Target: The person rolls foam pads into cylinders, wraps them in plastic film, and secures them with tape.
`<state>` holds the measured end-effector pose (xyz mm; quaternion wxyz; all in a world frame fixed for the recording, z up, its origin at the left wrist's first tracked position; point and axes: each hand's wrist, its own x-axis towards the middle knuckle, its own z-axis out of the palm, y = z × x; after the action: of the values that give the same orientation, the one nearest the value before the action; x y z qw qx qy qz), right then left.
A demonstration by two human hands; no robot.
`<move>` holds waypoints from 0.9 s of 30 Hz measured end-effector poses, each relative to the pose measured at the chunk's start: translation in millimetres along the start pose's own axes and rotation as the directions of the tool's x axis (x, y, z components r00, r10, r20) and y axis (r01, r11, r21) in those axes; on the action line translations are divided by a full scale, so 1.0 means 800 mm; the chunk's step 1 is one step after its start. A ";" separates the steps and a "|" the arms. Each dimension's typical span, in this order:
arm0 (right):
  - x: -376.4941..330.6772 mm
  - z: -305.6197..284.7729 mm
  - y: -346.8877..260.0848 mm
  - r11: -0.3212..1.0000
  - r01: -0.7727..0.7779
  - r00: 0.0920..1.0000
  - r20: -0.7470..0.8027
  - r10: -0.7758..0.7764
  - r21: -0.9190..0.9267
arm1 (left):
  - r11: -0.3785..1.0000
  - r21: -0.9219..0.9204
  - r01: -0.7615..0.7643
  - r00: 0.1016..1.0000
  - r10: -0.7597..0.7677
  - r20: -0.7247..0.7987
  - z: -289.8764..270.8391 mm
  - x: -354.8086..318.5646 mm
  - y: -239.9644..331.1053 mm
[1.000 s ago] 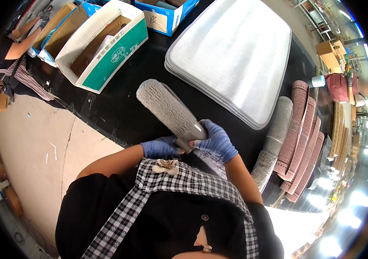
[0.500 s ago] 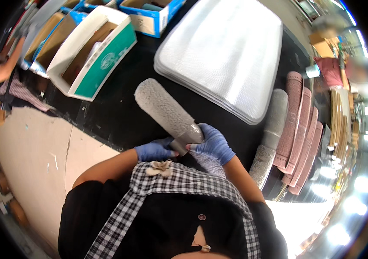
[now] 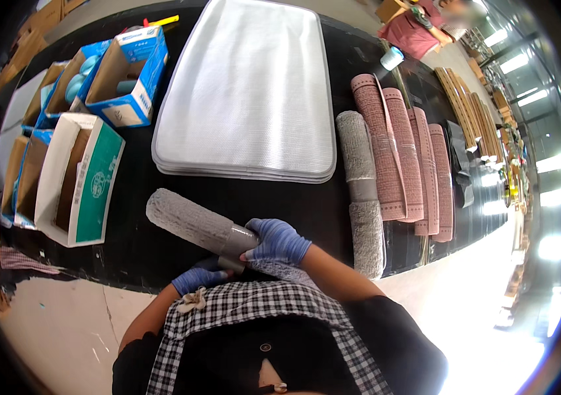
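"Head view, taking twelve as straight away from the wearer: what's in the right hand?"

"One end of a rolled grey mat, at about eight o'clock from the middle. The thumb is on the near side and the fingers are over the far side, parted by roughly the roll's thickness and closed firmly on it, beside a smooth grey band."

"And the left hand?"

"Between seven and eight, low by the checked apron, next to the band's short lower end. Its fingertips are tucked out of sight, so I can't tell whether they pinch it or just rest against it."

"Which way does the roll point?"

"Its free end aims toward ten, over the black table. Under the right wrist I see a paler fluffy piece; whether it belongs to the same roll, I can't say."

"What's around them?"

"A stack of white mats near twelve, and a green-and-white box at nine. Another grey roll lies at three, just beside a row of pink rolls between two and three."
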<state>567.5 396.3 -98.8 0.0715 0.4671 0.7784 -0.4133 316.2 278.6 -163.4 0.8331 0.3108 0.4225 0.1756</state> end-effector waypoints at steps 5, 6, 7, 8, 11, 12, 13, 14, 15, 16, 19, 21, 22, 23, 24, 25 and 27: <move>0.007 -0.054 0.026 0.969 -0.052 0.904 -0.424 -0.057 -0.240 | 0.989 -0.075 0.129 0.991 -0.132 -0.025 0.015 0.036 0.046; 0.001 -0.051 0.023 0.953 -0.118 0.794 -0.603 -0.077 -0.278 | 0.991 -0.058 0.122 0.992 -0.124 -0.030 0.015 0.049 0.048; -0.004 -0.040 0.013 0.941 -0.114 0.735 -0.664 -0.136 -0.318 | 0.999 0.000 0.054 0.993 -0.053 -0.108 0.017 0.062 0.047; -0.014 -0.030 0.002 0.963 -0.085 0.846 -0.530 -0.066 -0.255 | 0.998 0.062 -0.015 0.985 0.026 -0.171 0.017 0.079 0.042; -0.010 0.031 -0.001 0.920 -0.095 0.841 -0.525 -0.130 -0.380 | 0.949 -0.025 -0.314 0.943 0.309 -0.120 0.012 0.103 0.011; -0.010 0.034 0.001 0.896 -0.127 0.844 -0.520 -0.128 -0.425 | 0.926 -0.012 -0.377 0.918 0.372 -0.142 0.026 0.094 0.021; -0.012 0.033 0.007 0.869 -0.167 0.849 -0.516 -0.113 -0.465 | 0.955 0.113 -0.275 0.899 0.297 -0.322 0.057 0.074 0.049; -0.007 0.022 -0.002 0.869 -0.150 0.843 -0.520 -0.136 -0.471 | 0.950 0.124 -0.288 0.888 0.313 -0.337 0.049 0.075 0.037; 0.000 0.008 -0.012 0.908 -0.130 0.878 -0.472 -0.081 -0.397 | 0.908 -0.024 -0.419 0.857 0.387 -0.340 0.035 0.082 0.009; 0.005 -0.001 -0.018 0.941 -0.123 0.910 -0.414 -0.021 -0.317 | 0.831 -0.172 -0.529 0.823 0.453 -0.344 0.027 0.086 -0.006; 0.009 -0.005 -0.006 0.936 -0.168 0.915 -0.403 0.030 -0.310 | 0.838 -0.084 -0.540 0.839 0.527 -0.137 0.054 0.061 0.052; 0.024 0.006 -0.002 0.864 -0.234 0.879 -0.478 -0.009 -0.447 | 0.831 -0.018 -0.556 0.750 0.511 0.420 0.093 -0.001 0.159; 0.039 0.013 0.001 0.869 -0.210 0.880 -0.474 -0.031 -0.447 | 0.541 0.097 -0.836 0.490 0.652 0.579 0.112 -0.014 0.194; 0.048 0.026 0.016 0.846 -0.234 0.860 -0.508 -0.050 -0.479 | 0.542 0.070 -0.837 0.506 0.721 0.473 0.111 -0.015 0.210; 0.049 0.022 0.019 0.819 -0.264 0.830 -0.552 -0.077 -0.510 | 0.529 0.048 -0.847 0.507 0.779 0.369 0.109 -0.017 0.220; 0.040 0.023 0.023 0.864 -0.215 0.824 -0.560 -0.090 -0.456 | 0.657 0.242 -0.714 0.662 0.746 -0.074 0.078 -0.003 0.183; -0.002 -0.022 -0.010 0.926 -0.183 0.912 -0.409 0.034 -0.330 | 0.559 0.531 -0.636 0.442 0.829 -0.344 0.007 -0.001 0.160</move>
<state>566.7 406.0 -81.9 0.0203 0.5629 0.8116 -0.1552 316.6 371.6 -74.8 0.4420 0.5301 0.4881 0.5342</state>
